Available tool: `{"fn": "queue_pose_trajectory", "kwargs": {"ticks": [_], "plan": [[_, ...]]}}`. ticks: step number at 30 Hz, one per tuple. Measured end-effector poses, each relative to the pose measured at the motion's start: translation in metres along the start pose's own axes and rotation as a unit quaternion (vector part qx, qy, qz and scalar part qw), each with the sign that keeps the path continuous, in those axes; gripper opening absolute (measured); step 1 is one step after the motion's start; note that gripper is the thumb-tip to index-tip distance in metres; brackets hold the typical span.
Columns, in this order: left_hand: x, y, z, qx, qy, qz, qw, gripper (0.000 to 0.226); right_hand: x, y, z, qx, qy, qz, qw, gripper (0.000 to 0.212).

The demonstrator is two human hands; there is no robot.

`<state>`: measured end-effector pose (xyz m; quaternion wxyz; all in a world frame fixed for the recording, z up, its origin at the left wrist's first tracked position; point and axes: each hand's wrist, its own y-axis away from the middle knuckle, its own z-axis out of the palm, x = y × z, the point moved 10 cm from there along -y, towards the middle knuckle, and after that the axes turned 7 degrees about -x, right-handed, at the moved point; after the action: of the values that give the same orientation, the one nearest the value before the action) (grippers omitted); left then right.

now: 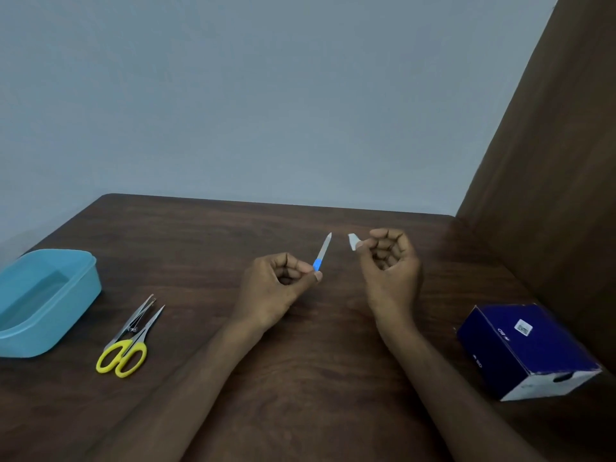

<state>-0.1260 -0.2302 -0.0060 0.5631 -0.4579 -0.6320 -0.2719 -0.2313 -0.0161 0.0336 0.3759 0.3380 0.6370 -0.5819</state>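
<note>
My left hand (278, 285) is raised over the middle of the dark wooden table (300, 378), fingers curled, pinching the blue handle of a small metal nail file (322, 252) between thumb and forefinger. The file's tip points up and away. To its right my right hand (390, 261) is also curled, palm toward me, pinching a small white scrap (352, 242) at its fingertips. The two hands are apart, with a gap between file and scrap.
A light blue plastic tub (83, 288) stands at the table's left edge. Yellow-handled scissors (128, 345) and thin metal tweezers (140, 311) lie beside it. A dark blue cardboard box (523, 348) sits at the right, near a brown wall panel (550, 195).
</note>
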Motion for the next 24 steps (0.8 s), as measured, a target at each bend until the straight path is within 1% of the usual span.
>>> {"fn": "queue_pose_trajectory", "kwargs": {"ticks": [1, 3, 5, 6, 8, 13, 15, 16, 18, 20, 22, 24], "plan": [[0.000, 0.000, 0.000, -0.001, 0.000, -0.004, 1.000, 0.018, -0.017, 0.003, 0.002, -0.018, 0.038, -0.055, 0.998, 0.025], [0.001, 0.001, 0.001, -0.013, -0.001, -0.009, 1.000, 0.020, -0.046, 0.016, 0.020, -0.081, 0.111, -0.164, 0.977, 0.024], [0.003, 0.002, 0.005, -0.034, -0.001, -0.003, 0.999, 0.018, -0.052, 0.027, 0.040, -0.139, 0.157, -0.217, 0.953, 0.023], [0.004, 0.003, 0.006, -0.043, -0.004, 0.001, 0.999, 0.017, -0.051, 0.029, 0.046, -0.152, 0.178, -0.227, 0.945, 0.022], [0.006, 0.004, 0.009, -0.057, -0.012, 0.009, 0.998, 0.016, -0.044, 0.024, 0.047, -0.154, 0.210, -0.227, 0.939, 0.020], [0.007, 0.004, 0.015, -0.077, -0.025, 0.006, 0.997, 0.020, -0.019, -0.005, 0.020, -0.073, 0.212, -0.142, 0.964, 0.020], [0.006, 0.004, 0.014, -0.068, -0.024, 0.005, 0.997, 0.017, -0.020, -0.009, 0.011, -0.044, 0.214, -0.143, 0.965, 0.020], [0.006, 0.004, 0.013, -0.062, -0.025, 0.005, 0.998, 0.015, -0.028, -0.006, 0.009, -0.037, 0.220, -0.166, 0.960, 0.019], [0.005, 0.003, 0.010, -0.053, -0.027, 0.006, 0.998, 0.012, -0.047, 0.009, 0.017, -0.059, 0.232, -0.241, 0.941, 0.019], [0.004, 0.002, 0.009, -0.049, -0.026, 0.010, 0.998, 0.008, -0.058, 0.030, 0.037, -0.126, 0.236, -0.297, 0.917, 0.019], [0.004, 0.002, 0.008, -0.051, -0.029, 0.017, 0.998, 0.006, -0.054, 0.036, 0.051, -0.170, 0.251, -0.301, 0.904, 0.019], [0.004, 0.002, 0.009, -0.052, -0.031, 0.014, 0.998, 0.006, -0.042, 0.023, 0.047, -0.154, 0.249, -0.256, 0.921, 0.019]]}}
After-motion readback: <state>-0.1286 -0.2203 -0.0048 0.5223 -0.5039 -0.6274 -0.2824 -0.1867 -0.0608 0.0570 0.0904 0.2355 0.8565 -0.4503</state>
